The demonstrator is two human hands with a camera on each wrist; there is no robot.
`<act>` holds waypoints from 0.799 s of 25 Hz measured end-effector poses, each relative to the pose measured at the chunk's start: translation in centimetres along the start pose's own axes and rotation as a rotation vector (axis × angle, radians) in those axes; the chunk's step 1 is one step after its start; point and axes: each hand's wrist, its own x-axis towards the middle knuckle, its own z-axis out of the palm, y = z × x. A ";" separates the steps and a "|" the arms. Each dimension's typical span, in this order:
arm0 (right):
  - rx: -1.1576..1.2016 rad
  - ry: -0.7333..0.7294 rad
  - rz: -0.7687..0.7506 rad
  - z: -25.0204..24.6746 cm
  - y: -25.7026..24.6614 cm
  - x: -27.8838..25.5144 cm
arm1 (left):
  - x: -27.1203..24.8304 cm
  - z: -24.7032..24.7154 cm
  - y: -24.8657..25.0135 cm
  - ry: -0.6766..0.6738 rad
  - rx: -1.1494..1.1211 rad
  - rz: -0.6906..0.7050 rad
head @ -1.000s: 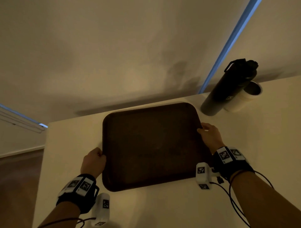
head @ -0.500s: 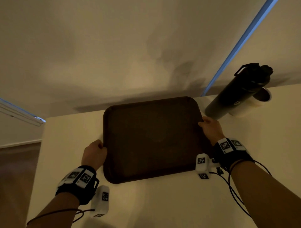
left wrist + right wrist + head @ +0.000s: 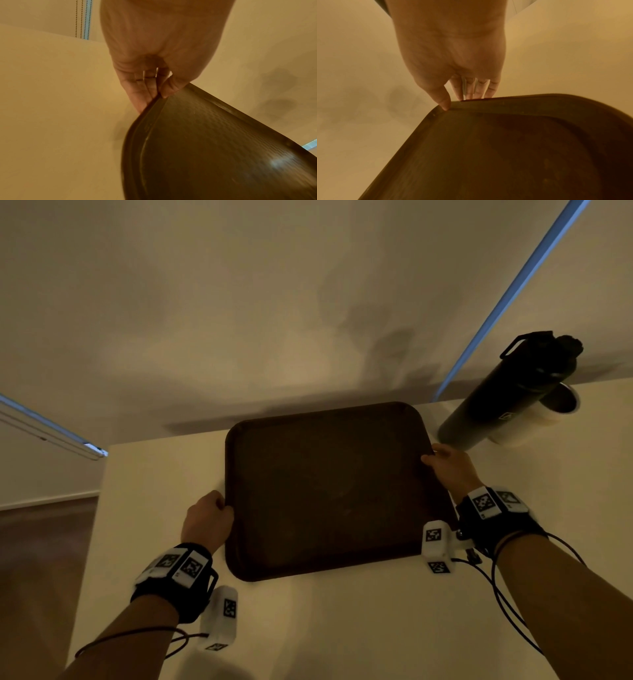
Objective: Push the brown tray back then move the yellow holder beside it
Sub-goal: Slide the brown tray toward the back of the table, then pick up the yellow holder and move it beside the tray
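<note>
The dark brown tray (image 3: 329, 491) lies on the pale table (image 3: 342, 628), its far edge near the wall. My left hand (image 3: 209, 518) pinches the tray's left rim; the left wrist view shows the thumb on top of the brown tray (image 3: 214, 148) and the fingers (image 3: 142, 94) under the rim. My right hand (image 3: 448, 467) grips the right rim near the far corner, and in the right wrist view the thumb lies on the brown tray (image 3: 505, 148) with the fingers (image 3: 474, 89) beneath its edge. No yellow holder is in view.
A tall black bottle (image 3: 510, 392) stands at the back right, close to the tray's far right corner. A pale cup (image 3: 534, 422) stands right behind it. The wall runs just beyond the tray. The table's left edge (image 3: 99, 508) drops to a wooden floor.
Both hands have slid the tray away from me toward the wall, and its far right corner has come closer to the black bottle.
</note>
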 end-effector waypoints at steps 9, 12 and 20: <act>0.063 0.111 -0.071 -0.9 0.5 -3.1 | -0.4 -0.6 -0.9 -0.031 -0.067 -0.025; 0.018 0.150 -0.210 -0.3 1.1 -7.6 | -2.8 -2.6 -2.0 0.028 -0.130 -0.047; -0.022 -0.563 -0.360 7.3 5.3 -24.7 | -16.6 -7.9 -9.4 -0.057 -0.158 0.041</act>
